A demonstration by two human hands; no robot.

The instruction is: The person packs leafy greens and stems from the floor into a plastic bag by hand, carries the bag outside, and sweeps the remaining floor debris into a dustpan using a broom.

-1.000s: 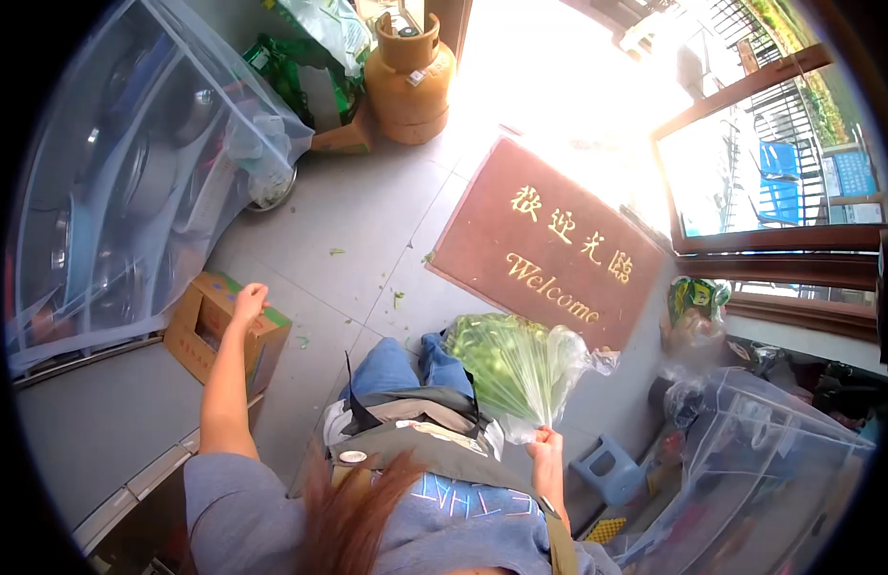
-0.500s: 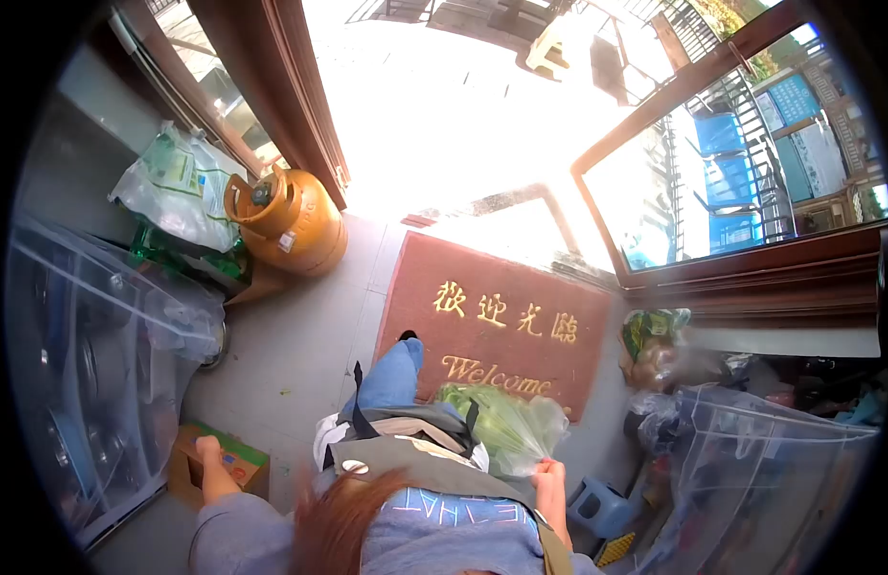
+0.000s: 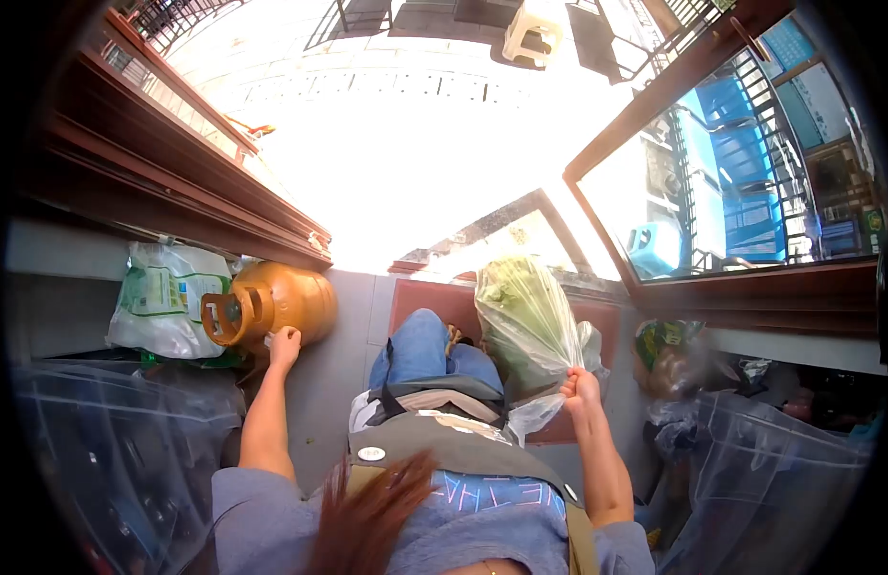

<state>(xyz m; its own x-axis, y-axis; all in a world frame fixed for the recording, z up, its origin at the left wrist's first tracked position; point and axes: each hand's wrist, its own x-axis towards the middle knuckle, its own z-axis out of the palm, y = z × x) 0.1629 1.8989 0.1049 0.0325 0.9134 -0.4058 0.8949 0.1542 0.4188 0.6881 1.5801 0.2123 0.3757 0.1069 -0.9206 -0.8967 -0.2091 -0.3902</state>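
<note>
My right hand (image 3: 581,387) is closed round the gathered neck of a clear plastic bag (image 3: 528,321) full of green leafy vegetables. The bag hangs in front of my right leg, over the red doormat (image 3: 427,299). My left hand (image 3: 283,347) is out at the left with its fingers curled, just in front of the orange gas cylinder (image 3: 296,299). In this view it overlaps the cylinder's lower edge; whether it touches is unclear. Nothing shows in that hand.
The doorway opens ahead onto bright paving with a pale stool (image 3: 534,34). A glass door (image 3: 693,172) stands at the right. Plastic-covered racks flank me, the left one (image 3: 118,460) and the right one (image 3: 760,479). A white sack (image 3: 171,299) lies beside the cylinder.
I have moved forward onto the doormat and turned towards the doorway. The vegetable bag has swung up and forward in my right hand. My left hand has moved from the cardboard box to near the cylinder.
</note>
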